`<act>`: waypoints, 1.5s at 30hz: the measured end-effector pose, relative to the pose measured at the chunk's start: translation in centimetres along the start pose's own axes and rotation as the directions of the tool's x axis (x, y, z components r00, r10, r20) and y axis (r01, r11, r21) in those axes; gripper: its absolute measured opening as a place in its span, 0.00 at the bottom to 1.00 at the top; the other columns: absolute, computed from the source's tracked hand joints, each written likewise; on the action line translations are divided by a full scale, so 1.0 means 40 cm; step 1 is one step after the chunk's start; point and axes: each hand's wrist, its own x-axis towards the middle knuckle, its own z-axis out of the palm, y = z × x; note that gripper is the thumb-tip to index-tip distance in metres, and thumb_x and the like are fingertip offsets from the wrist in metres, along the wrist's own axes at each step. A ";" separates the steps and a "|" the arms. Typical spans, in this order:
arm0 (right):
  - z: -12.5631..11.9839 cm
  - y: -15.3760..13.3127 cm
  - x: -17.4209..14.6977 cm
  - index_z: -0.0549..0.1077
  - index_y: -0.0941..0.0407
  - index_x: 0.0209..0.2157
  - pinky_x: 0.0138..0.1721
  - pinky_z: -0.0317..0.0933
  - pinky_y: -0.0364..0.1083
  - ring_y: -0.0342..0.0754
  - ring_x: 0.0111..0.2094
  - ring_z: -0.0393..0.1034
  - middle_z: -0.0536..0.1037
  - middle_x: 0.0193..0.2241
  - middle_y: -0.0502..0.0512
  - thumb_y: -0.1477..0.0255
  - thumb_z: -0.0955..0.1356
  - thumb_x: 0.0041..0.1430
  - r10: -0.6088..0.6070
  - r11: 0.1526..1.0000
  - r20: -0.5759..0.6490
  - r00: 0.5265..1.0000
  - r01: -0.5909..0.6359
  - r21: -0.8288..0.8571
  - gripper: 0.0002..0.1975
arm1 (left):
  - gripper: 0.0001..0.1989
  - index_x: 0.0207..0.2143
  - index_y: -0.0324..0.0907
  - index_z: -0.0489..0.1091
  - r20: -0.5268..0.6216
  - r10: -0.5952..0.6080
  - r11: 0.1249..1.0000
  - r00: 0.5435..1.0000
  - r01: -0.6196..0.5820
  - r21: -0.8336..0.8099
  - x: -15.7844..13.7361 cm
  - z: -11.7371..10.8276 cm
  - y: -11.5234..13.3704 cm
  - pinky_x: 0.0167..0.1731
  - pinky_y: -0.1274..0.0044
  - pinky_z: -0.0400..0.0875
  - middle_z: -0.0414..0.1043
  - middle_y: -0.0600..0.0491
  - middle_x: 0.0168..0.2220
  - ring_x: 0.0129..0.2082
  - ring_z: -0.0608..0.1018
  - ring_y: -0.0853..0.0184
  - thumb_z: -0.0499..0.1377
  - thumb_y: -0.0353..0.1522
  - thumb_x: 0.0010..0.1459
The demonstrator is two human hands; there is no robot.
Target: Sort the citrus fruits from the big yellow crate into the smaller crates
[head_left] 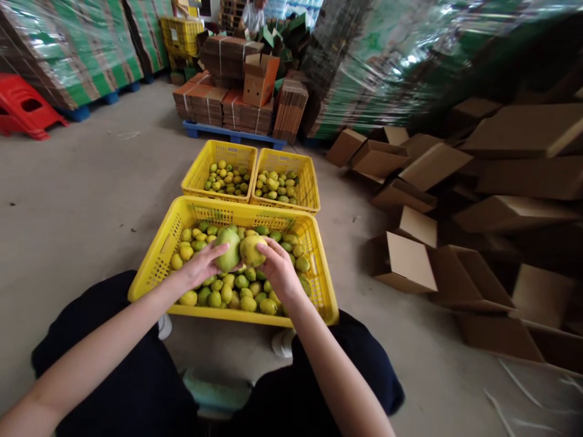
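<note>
Above the near yellow crate, both of my hands are raised with one fruit each. My left hand is closed around a green lemon. A yellower lemon sits in the grip of my right hand. The two fruits are side by side, nearly touching. Beneath them, many loose green and yellow lemons cover the crate's floor. Just beyond stand a far left crate and a far right crate, each with more lemons inside.
Open cardboard boxes lie heaped on the right. Bundled flat cartons rest on a blue pallet ahead. Wrapped stacks and a red stool are at the left. A person is in the background.
</note>
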 end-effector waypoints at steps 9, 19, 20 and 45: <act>0.009 0.013 0.013 0.71 0.54 0.29 0.25 0.67 0.43 0.46 0.27 0.71 0.76 0.26 0.46 0.66 0.73 0.42 0.078 0.991 -0.015 0.997 -0.076 0.115 0.11 | 0.16 0.39 0.40 0.72 -0.223 0.045 0.999 0.974 -0.049 -0.014 0.011 0.015 -0.018 0.33 0.75 0.77 0.78 0.48 0.35 0.37 0.80 0.61 0.63 0.39 0.50; -0.001 0.024 0.025 0.72 0.55 0.28 0.20 0.59 0.41 0.44 0.23 0.69 0.76 0.23 0.47 0.64 0.77 0.40 0.164 0.977 -0.061 0.985 -0.154 0.147 0.15 | 0.16 0.40 0.37 0.72 -0.254 0.030 0.967 0.967 -0.093 -0.237 0.007 0.036 -0.003 0.34 0.72 0.78 0.79 0.47 0.32 0.36 0.81 0.59 0.58 0.37 0.51; -0.004 0.027 0.028 0.73 0.55 0.27 0.20 0.59 0.41 0.44 0.24 0.69 0.76 0.24 0.48 0.64 0.77 0.39 0.185 0.974 -0.088 0.979 -0.170 0.151 0.15 | 0.16 0.41 0.36 0.72 -0.246 0.009 0.961 0.969 -0.076 -0.265 0.008 0.037 -0.001 0.35 0.71 0.78 0.79 0.46 0.33 0.36 0.81 0.58 0.57 0.35 0.52; 0.015 0.169 0.040 0.59 0.47 0.60 0.59 0.57 0.54 0.56 0.59 0.62 0.67 0.58 0.56 0.56 0.79 0.34 0.039 0.999 0.134 0.990 -0.035 -0.033 0.51 | 0.15 0.38 0.38 0.78 -0.214 0.177 0.941 0.961 -0.229 -0.251 0.025 0.059 -0.077 0.51 0.76 0.69 0.78 0.48 0.46 0.55 0.74 0.59 0.63 0.35 0.48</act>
